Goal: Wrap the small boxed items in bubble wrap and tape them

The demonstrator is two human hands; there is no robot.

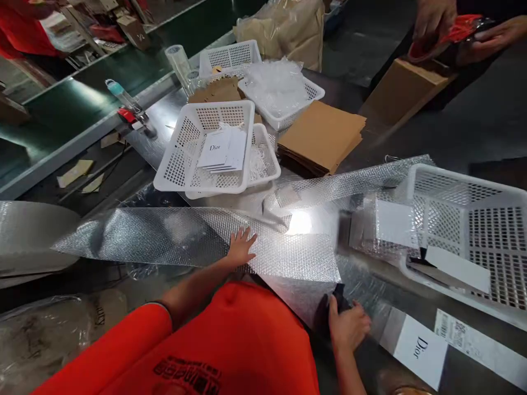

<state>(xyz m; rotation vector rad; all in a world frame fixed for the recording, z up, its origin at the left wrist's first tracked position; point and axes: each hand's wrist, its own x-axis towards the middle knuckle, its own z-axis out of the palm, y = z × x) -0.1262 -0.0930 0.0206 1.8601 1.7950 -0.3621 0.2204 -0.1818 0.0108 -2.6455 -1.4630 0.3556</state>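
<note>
My left hand (242, 248) lies flat with spread fingers on a sheet of clear bubble wrap (296, 258), which stretches across the metal table from the left. At the sheet's near right corner is my right hand (349, 325), its thumb and fingers around a small black object (340, 297) whose kind I cannot make out. To the right of that hand lie a white card printed "Dior" (420, 351) and a white printed label strip (481, 345).
A white basket (164, 164) holds Dior cards. Brown cardboard sheets (321, 134) are stacked behind the wrap. Another white basket (436, 186) stands right, beside a bubble-wrapped packet (389, 222). A tape dispenser (134, 109) sits far left. Another person's hands (436, 22) hold a red item over a carton.
</note>
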